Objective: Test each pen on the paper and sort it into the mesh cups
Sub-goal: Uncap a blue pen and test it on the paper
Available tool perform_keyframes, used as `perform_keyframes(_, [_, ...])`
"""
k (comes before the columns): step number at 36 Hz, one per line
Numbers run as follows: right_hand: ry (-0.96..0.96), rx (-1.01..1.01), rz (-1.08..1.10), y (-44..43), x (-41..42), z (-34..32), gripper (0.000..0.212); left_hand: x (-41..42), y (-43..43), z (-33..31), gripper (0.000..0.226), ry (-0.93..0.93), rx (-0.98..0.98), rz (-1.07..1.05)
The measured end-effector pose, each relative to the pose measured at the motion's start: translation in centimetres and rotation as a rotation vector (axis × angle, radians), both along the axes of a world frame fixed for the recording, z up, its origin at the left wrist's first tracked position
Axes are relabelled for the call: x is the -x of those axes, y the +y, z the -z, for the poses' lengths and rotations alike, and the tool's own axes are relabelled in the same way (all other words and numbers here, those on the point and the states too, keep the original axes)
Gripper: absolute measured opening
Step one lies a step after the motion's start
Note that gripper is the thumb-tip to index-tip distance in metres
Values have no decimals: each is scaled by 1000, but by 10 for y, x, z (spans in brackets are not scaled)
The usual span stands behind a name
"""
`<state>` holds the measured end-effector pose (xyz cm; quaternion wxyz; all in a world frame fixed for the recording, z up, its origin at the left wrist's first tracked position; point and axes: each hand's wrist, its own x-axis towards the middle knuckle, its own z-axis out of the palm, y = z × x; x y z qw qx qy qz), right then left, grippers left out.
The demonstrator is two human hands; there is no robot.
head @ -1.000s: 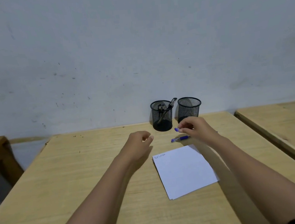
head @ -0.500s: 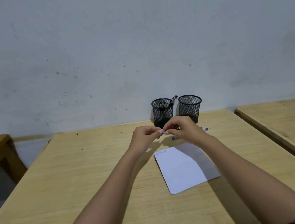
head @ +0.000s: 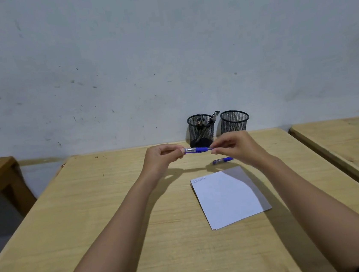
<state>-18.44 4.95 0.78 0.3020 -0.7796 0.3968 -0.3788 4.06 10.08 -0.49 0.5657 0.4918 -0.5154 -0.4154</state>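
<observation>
Now my left hand (head: 162,160) and right hand (head: 234,148) have drawn apart since a moment ago, each pinching one end of a blue pen (head: 198,149) held level above the wooden table (head: 115,210). Behind it, the left mesh cup (head: 201,130) holds dark pens; the right mesh cup (head: 234,121) looks empty, its base hidden by my hand. A second blue pen (head: 222,160) lies partly covered beside the paper (head: 229,197), whose scribbles are too faint to read.
</observation>
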Motion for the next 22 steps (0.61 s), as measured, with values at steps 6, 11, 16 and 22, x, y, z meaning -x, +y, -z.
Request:
perform_keyframes(6, [-235, -203, -2, 5, 4, 0, 12, -14, 5, 3, 10, 56, -3, -15])
perform_keyframes(11, [-602, -319, 45, 12, -7, 6, 10, -13, 7, 4, 9, 91, -27, 42])
perform_keyframes(16, [-877, -426, 26, 17, -30, 8, 10, -6, 5, 2, 9, 71, -8, 71])
perform_keyframes(22, [-796, -408, -48, 19, -52, 14, 10, -2, 3, 3, 9, 20, 24, 68])
